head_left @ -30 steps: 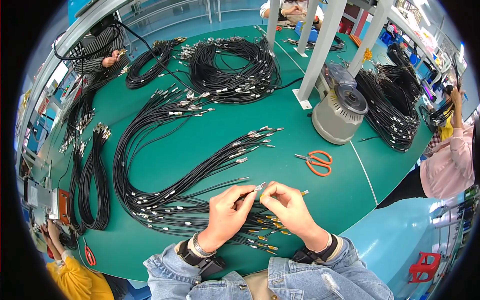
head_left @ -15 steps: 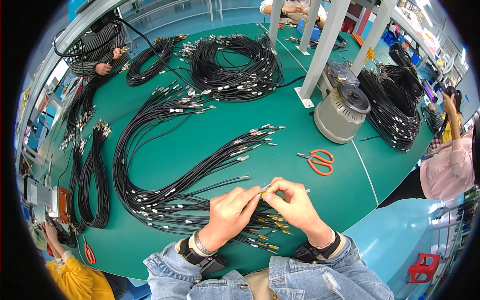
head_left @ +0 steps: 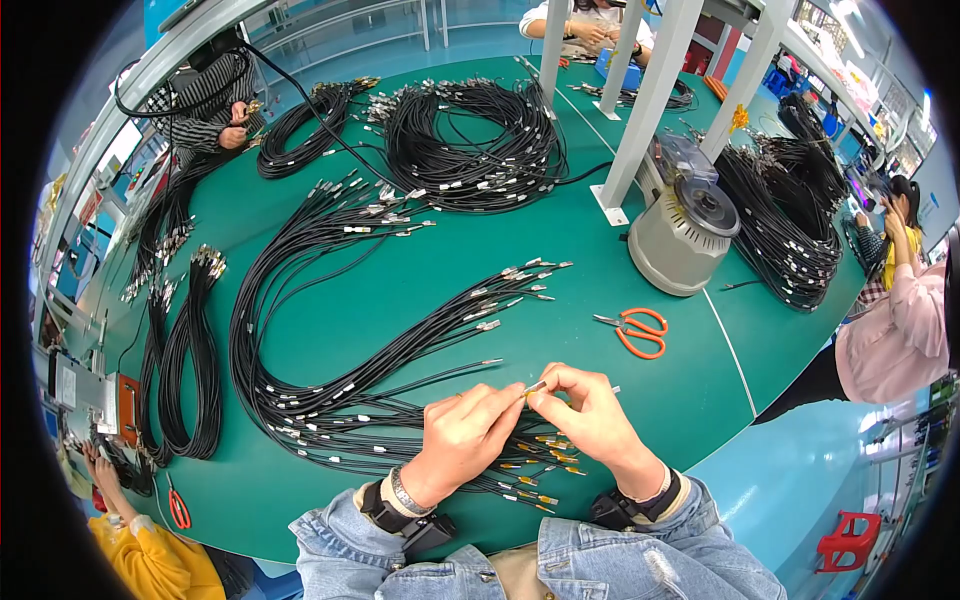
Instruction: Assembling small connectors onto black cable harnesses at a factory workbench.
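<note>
In front of me, my left hand (head_left: 465, 438) and my right hand (head_left: 588, 415) meet with fingertips pinched. A small silver cable connector (head_left: 535, 388) with a bit of yellow shows between them. My fingers cover most of it and the cable behind it. Beneath and beside my hands, a long bundle of thin black cables (head_left: 275, 375) lies in a U-shape. Several of its ends near my right wrist carry yellow sleeves (head_left: 545, 498); silver tips (head_left: 530, 270) show at the upper ends. White tags are dotted along the cables.
Orange-handled scissors (head_left: 640, 332) lie to the right on the green table (head_left: 570, 300). Behind them stand a grey round machine (head_left: 684, 235) and metal posts (head_left: 650, 100). Coiled cables (head_left: 470, 145) lie farther back, looped ones (head_left: 185, 370) at left. Other people work around the table.
The whole scene sits slightly lower in the picture. My hands keep pinching the connector, whose silver tip now tilts a little more upward.
</note>
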`<action>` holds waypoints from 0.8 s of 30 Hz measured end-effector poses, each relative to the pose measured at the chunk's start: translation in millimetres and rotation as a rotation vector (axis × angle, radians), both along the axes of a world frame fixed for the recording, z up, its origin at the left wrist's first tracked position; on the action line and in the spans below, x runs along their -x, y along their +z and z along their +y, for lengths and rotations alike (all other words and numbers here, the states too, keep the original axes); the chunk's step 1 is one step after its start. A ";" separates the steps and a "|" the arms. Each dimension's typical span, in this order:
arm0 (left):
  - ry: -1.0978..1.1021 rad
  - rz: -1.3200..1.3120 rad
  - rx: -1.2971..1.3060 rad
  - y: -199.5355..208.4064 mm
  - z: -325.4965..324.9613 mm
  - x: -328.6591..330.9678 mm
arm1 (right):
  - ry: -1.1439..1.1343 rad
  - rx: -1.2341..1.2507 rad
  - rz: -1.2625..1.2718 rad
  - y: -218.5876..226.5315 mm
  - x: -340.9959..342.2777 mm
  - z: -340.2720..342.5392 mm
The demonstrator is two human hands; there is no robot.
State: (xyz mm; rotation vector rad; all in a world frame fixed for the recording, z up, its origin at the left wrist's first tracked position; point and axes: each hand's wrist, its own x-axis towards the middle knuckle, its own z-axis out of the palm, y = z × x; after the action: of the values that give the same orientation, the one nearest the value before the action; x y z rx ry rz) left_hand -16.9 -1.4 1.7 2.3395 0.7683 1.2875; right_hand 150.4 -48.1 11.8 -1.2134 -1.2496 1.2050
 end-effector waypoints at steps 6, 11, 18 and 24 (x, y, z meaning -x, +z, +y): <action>-0.008 0.021 -0.013 2.2 0.6 0.1 | 0.014 0.017 0.034 0.9 -0.3 0.5; -0.006 0.075 -0.165 0.3 2.1 2.3 | 0.046 0.047 0.043 3.6 -2.5 0.6; 0.035 -0.003 -0.110 -0.7 1.7 1.7 | 0.036 0.203 0.253 11.9 -2.8 -5.0; 0.070 0.010 -0.054 1.8 0.1 0.7 | 0.024 0.129 0.328 4.0 4.0 -9.8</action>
State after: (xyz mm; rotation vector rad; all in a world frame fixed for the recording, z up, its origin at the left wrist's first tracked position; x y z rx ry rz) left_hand -17.6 -1.4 3.5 2.3830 0.8352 1.3426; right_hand 146.3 -57.9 15.8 -1.0415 -0.9569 1.4542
